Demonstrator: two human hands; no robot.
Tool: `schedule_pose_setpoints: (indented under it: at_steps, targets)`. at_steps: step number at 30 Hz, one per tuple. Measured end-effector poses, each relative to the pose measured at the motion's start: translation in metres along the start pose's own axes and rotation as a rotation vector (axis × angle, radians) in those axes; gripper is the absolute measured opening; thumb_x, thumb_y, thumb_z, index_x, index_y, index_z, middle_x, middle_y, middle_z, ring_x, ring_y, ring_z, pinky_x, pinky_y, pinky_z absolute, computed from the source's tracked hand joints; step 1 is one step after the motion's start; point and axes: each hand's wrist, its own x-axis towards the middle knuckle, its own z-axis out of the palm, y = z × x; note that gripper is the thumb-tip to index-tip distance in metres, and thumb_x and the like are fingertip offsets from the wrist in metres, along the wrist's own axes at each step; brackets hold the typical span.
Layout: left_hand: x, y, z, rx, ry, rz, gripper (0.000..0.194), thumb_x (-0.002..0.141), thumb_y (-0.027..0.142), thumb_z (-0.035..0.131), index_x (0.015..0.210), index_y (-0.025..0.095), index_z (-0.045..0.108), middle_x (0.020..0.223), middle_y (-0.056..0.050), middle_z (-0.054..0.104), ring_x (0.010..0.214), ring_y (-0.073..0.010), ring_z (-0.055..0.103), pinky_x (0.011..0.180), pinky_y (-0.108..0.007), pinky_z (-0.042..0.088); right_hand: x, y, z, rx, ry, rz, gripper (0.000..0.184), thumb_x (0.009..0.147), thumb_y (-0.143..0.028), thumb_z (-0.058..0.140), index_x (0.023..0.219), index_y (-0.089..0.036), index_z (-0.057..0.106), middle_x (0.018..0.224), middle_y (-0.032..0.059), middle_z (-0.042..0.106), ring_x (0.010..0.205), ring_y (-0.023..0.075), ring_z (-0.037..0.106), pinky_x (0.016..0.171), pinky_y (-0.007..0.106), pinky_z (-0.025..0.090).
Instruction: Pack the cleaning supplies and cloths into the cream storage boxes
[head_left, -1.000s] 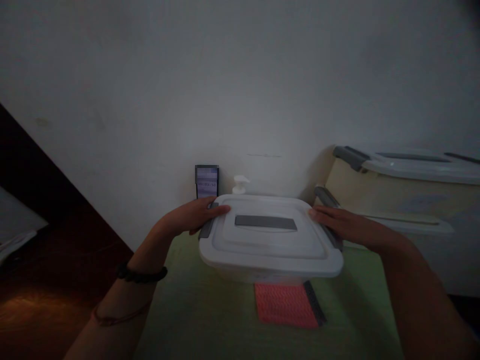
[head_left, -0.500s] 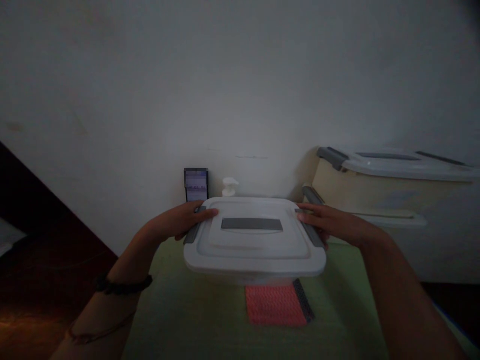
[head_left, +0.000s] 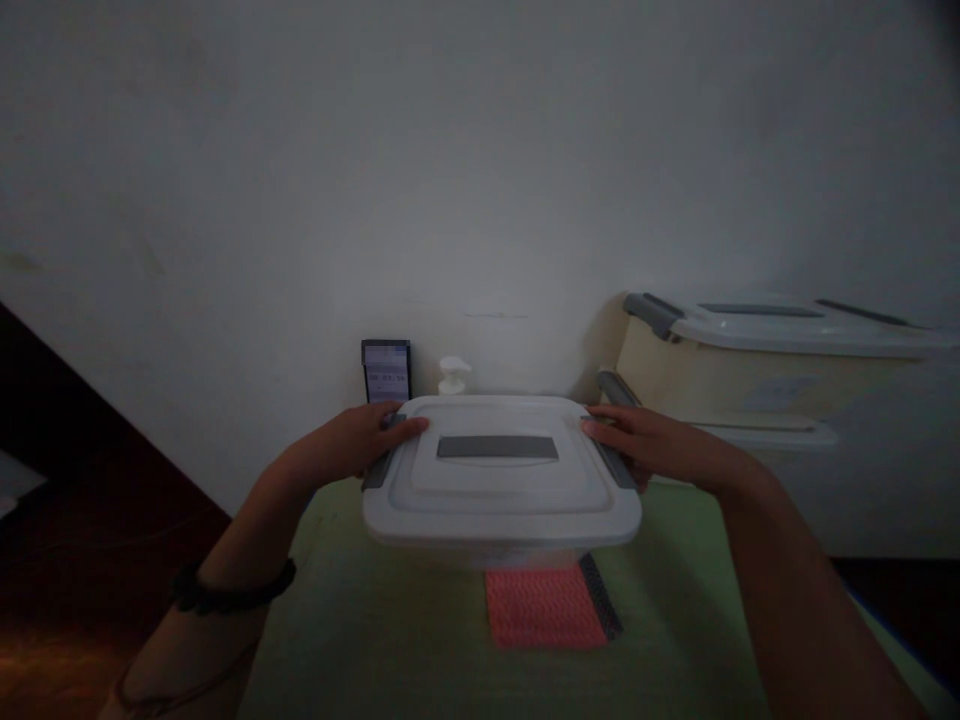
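Holding a box with a white lid from both sides, the left hand and right hand are partly curled around its gray clips, thumbs on top. The box is over a green table, but it is hard to tell if its bottom touches. A pink cloth with a dark edge lies on the near side of the box. Behind the box are a phone and a white pump top, by the wall. Two bins are stacked off to the right.
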Motion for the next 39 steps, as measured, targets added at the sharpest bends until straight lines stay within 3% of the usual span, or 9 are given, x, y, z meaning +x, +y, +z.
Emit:
schedule_pose_setpoints:
  at_steps: [3,6,9,13,18,25,32,39]
  targets:
    - [0.0,-0.001,0.003,0.139,0.179,0.095,0.06,0.084,0.059,0.039,0.117,0.013,0.057,0.108,-0.015,0.062,0.097,-0.0281,0.059,0.088,-0.042,0.045,-0.003,-0.009,0.003,-0.185,0.093,-0.026,0.044,0.09,-0.048,0.037,0.115,-0.017,0.057,0.093,0.0114,0.065,0.069,0.0194,0.063,0.051,0.029,0.052]
    - [-0.003,0.005,0.008,0.146,0.274,0.266,0.059,0.084,0.055,0.043,0.127,0.015,0.051,0.124,-0.015,0.051,0.114,-0.027,0.05,0.1,-0.041,0.037,-0.005,-0.016,0.01,-0.43,0.201,-0.132,0.039,0.09,-0.04,0.038,0.108,-0.013,0.06,0.099,0.0163,0.065,0.088,0.0267,0.063,0.074,0.038,0.052]
    - [-0.008,0.017,0.013,0.111,0.17,0.408,0.05,0.085,0.052,0.046,0.125,0.023,0.053,0.13,-0.011,0.048,0.12,-0.0239,0.046,0.103,-0.039,0.034,-0.005,-0.022,0.021,-0.549,0.257,-0.24,0.043,0.091,-0.035,0.038,0.12,-0.009,0.055,0.117,0.0212,0.059,0.109,0.0302,0.056,0.094,0.045,0.043]
    - [-0.012,0.03,0.016,0.121,0.086,0.446,0.041,0.087,0.048,0.046,0.119,0.026,0.06,0.131,-0.009,0.05,0.119,-0.0235,0.048,0.103,-0.04,0.034,-0.006,-0.029,0.034,-0.59,0.248,-0.277,0.049,0.093,-0.035,0.033,0.132,-0.009,0.048,0.135,0.0212,0.047,0.129,0.0312,0.038,0.103,0.048,0.033]
    - [-0.012,0.031,0.017,0.124,0.101,0.43,0.037,0.087,0.045,0.049,0.116,0.026,0.062,0.13,-0.01,0.051,0.117,-0.0233,0.05,0.1,-0.04,0.037,-0.004,-0.039,0.043,-0.549,0.252,-0.348,0.04,0.093,-0.031,0.037,0.129,-0.021,0.053,0.135,0.0135,0.05,0.128,0.0278,0.04,0.106,0.049,0.029]
    - [-0.01,0.035,0.019,0.021,0.138,0.463,0.025,0.081,0.035,0.06,0.102,0.021,0.067,0.122,-0.008,0.057,0.111,-0.0224,0.054,0.098,-0.038,0.039,-0.003,-0.049,0.052,-0.404,0.281,-0.441,0.02,0.09,-0.034,0.046,0.098,-0.018,0.055,0.108,0.0101,0.06,0.104,0.0239,0.054,0.092,0.041,0.041]
    - [-0.006,0.036,0.023,-0.095,0.117,0.485,0.018,0.078,0.031,0.063,0.092,0.019,0.064,0.115,-0.007,0.061,0.108,-0.0217,0.056,0.096,-0.037,0.041,-0.003,-0.057,0.06,-0.426,0.317,-0.413,0.036,0.086,-0.054,0.047,0.09,-0.018,0.051,0.101,0.0118,0.054,0.098,0.026,0.053,0.086,0.042,0.043]
    - [-0.005,0.033,0.024,-0.072,0.131,0.55,0.026,0.078,0.037,0.065,0.095,0.018,0.06,0.115,-0.008,0.058,0.109,-0.0209,0.054,0.097,-0.035,0.039,0.006,-0.062,0.063,-0.501,0.349,-0.385,0.039,0.095,-0.043,0.029,0.09,-0.016,0.056,0.099,0.0132,0.053,0.096,0.0244,0.053,0.091,0.044,0.04]
